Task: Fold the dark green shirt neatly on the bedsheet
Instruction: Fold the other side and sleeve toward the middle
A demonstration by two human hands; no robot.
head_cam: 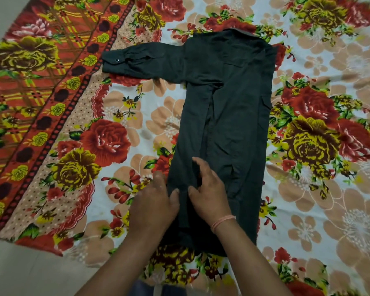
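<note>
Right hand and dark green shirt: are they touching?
Touching. The head view shows the right hand resting on the shirt, its fingers pinching a fold of cloth.

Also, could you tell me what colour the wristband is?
The wristband is pale pink; head view.

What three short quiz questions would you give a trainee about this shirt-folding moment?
1. True or false: one sleeve of the dark green shirt lies stretched out over the bedsheet.
2. Which one wears the pink wrist band? A: left hand. B: right hand.
3. Fill in: both hands touch the shirt's ____ half, away from the collar.
Key: 1 true; 2 B; 3 lower.
</note>
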